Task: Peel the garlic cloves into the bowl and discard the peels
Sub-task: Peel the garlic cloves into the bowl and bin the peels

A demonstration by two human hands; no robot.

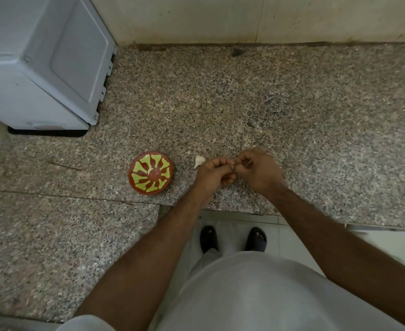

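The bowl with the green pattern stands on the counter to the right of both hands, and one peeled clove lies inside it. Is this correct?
Not quite. In the head view the bowl stands to the left of both hands, the left hand and the right hand, not to their right. It is on the counter, and one peeled clove lies inside it.

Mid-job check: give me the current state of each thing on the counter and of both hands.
bowl: upright on the counter, one pale peeled clove inside.
garlic piece: unpeeled, lying on the counter between bowl and hands.
left hand: fingers curled, pinching something small, mostly hidden.
right hand: fingers curled, pinching at the same spot.
white appliance: standing at the counter's back left.
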